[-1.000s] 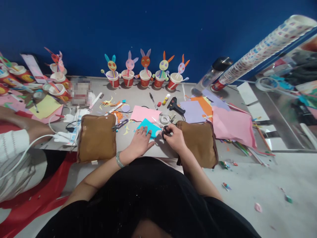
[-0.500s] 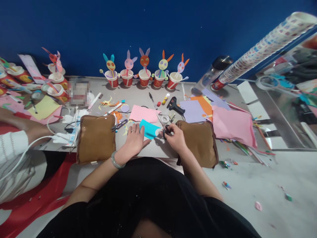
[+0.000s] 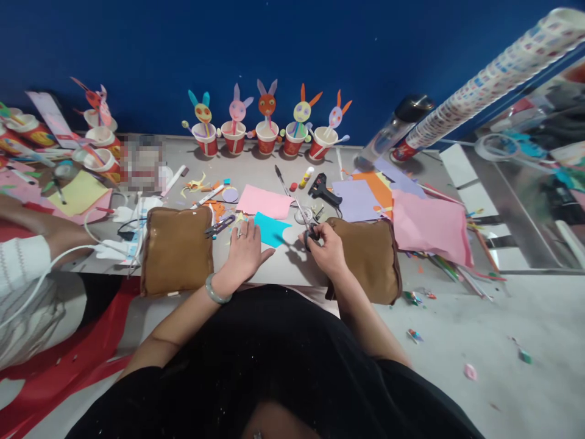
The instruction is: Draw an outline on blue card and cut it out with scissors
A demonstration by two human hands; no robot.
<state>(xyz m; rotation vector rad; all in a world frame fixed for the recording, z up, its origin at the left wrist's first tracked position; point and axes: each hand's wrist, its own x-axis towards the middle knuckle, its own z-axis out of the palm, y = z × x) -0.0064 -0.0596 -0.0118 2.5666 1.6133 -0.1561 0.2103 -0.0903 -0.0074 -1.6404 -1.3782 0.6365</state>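
My left hand (image 3: 244, 251) lies flat with fingers spread, its fingertips at the left edge of a bright blue sheet of paper (image 3: 270, 229). The sheet's right side has a curved notch. My right hand (image 3: 326, 249) grips a pair of scissors (image 3: 311, 235) by the dark handles, blades pointing up and away from me. The scissors are just right of the blue paper. Thread snips (image 3: 220, 226) lie left of my left hand. Beyond the blue sheet is a pink sheet (image 3: 265, 202); a roll of clear tape (image 3: 303, 214) sits near the blades.
Brown cushions (image 3: 178, 253) (image 3: 368, 259) flank my hands. A glue gun (image 3: 324, 190), glue stick (image 3: 306, 177) and pen (image 3: 280, 174) lie behind. Several paper cups (image 3: 267, 139) with rabbit figures line the blue wall. Coloured paper (image 3: 429, 225) lies right. A co-worker's arm (image 3: 46, 228) is at left.
My left hand and the blue paper have shifted slightly left. The scissors in my right hand have moved a little away from the paper, to the right. The whole view has tilted slightly.
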